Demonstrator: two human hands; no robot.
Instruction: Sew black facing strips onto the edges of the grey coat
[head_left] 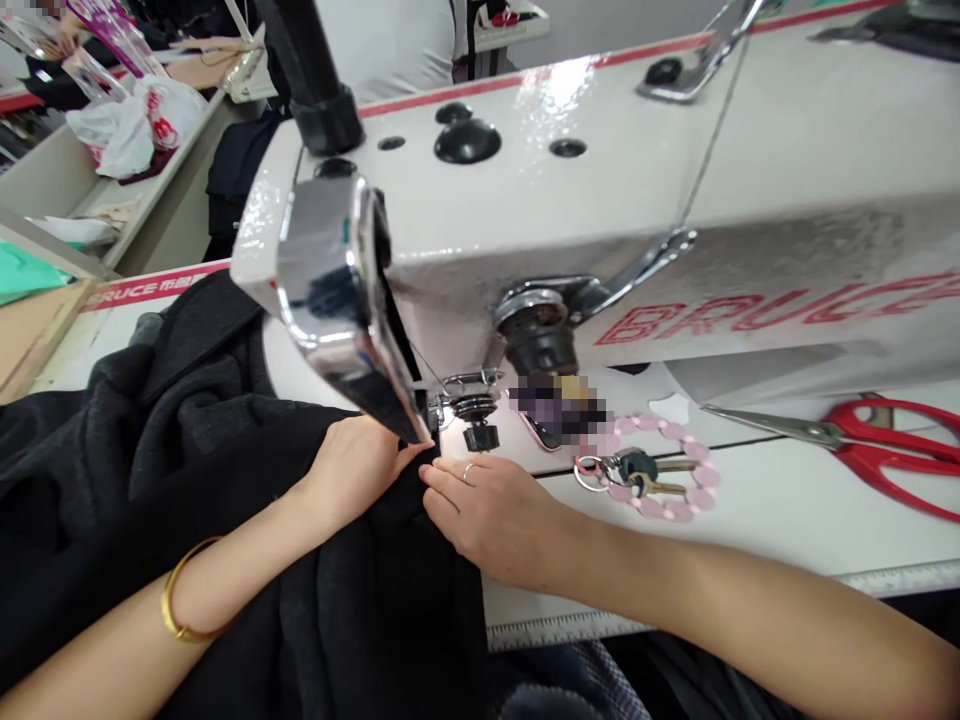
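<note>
Dark fabric, a black garment by its look [247, 470], is bunched over the left of the machine bed and hangs down the front. My left hand [352, 475] presses on it beside the needle area, its thumb stretched toward the presser foot and its other fingertips partly hidden behind the machine head. Just to the right, my right hand [499, 515] has its fingers curled at the edge of the fabric, close to the left fingertips. Both hands grip the cloth. The white sewing machine [480, 220] stands over them; its head hides the needle.
Right of the needle lie a phone [551, 425], keys on a pink beaded ring [649, 470] and red-handled scissors [870, 435]. A ruler strip [555, 630] runs along the table's front edge. Behind stand a white plastic bag [142, 125] in a trough and a person in white [405, 45].
</note>
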